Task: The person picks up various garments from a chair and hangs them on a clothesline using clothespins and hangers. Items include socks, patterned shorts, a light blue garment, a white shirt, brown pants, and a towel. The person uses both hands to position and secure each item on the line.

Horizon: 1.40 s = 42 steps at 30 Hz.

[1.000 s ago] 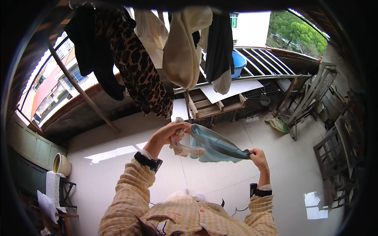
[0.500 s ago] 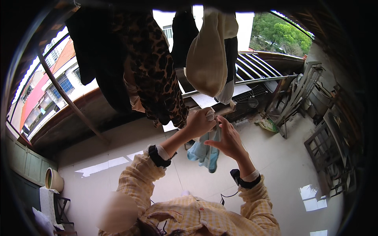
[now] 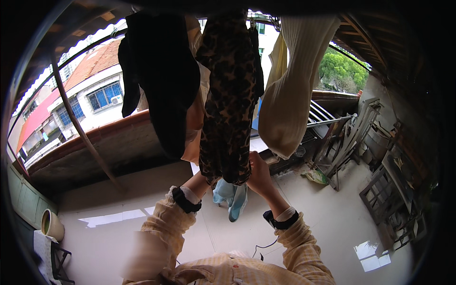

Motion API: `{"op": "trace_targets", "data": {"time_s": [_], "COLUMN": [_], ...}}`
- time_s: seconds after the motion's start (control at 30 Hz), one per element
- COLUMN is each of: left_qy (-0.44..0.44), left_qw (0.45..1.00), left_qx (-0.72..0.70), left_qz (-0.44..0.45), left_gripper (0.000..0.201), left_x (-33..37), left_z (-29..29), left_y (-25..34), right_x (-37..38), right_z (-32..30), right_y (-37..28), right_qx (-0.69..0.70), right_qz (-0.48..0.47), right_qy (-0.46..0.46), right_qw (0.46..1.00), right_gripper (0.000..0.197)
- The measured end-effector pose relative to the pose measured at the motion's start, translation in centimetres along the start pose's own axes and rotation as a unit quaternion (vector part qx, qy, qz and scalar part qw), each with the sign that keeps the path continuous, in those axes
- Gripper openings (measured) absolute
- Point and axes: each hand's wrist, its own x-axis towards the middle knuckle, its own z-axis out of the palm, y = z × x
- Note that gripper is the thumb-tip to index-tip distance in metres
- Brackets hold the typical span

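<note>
One leopard-print cloth (image 3: 227, 104) is hanging straight down in front of both hands and hiding most of them. Behind its lower left edge the left hand (image 3: 202, 180) is sitting almost wholly out of sight; only the wrist end is showing, so I cannot tell whether its fingers are spreading or pinching something. At the lower right edge the right hand (image 3: 259, 175) is showing its back and bent knuckles, but its fingertips are lying behind the print, so I cannot tell how far open it is or what it is gripping.

One dark cloth (image 3: 172, 85) is hanging to the left (a second dark flap is showing at its outer side, and I cannot tell whether it belongs to the same piece). One cream sock (image 3: 289, 95) is hanging to the right, its toe end pointing down near the right hand. Two yellow checked sleeves (image 3: 171, 221) are running up from the lower edge. One light-blue cloth (image 3: 231, 195) is dangling in folds below the leopard-print hem, between the hands, its top hiding. Two black wrist straps (image 3: 185, 200) are circling the arms, one on each.
</note>
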Motion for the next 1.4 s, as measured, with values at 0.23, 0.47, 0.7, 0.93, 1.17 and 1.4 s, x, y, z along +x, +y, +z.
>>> {"op": "trace_targets", "data": {"time_s": [0.23, 0.47, 0.7, 0.93, 1.17, 1.4], "left_qy": [0.063, 0.134, 0.127, 0.092, 0.114, 0.180], "left_qw": [0.987, 0.936, 0.924, 0.934, 0.927, 0.952], "left_qx": [-0.131, -0.289, -0.318, -0.292, -0.301, -0.218], "left_qz": [-0.066, -0.147, -0.173, -0.182, -0.195, -0.116], "left_gripper": [0.018, 0.015, 0.013, 0.011, 0.022, 0.025], "left_x": [2.0, 4.1, 7.5, 17.8, 20.1, 24.5], "left_z": [-1.5, -5.8, -7.9, -7.7, -8.0, -9.8], "left_y": [-0.7, -1.5, 2.1, 7.5, 8.7, 8.6], "right_x": [2.7, 9.4, 16.6, 22.6, 29.7, 33.5], "right_z": [-1.0, -7.2, -11.5, -15.0, -15.8, -16.5], "right_y": [2.4, 5.1, 4.0, 0.0, -3.4, -6.4], "right_qx": [0.341, 0.463, 0.461, 0.285, -0.007, 0.052], "right_qz": [0.092, 0.073, -0.013, -0.075, -0.172, -0.201], "right_qy": [-0.125, -0.133, -0.136, -0.100, 0.139, 0.112], "right_qw": [0.927, 0.873, 0.877, 0.950, 0.975, 0.972], "right_gripper": [0.011, 0.019, 0.030, 0.039, 0.054, 0.026]}}
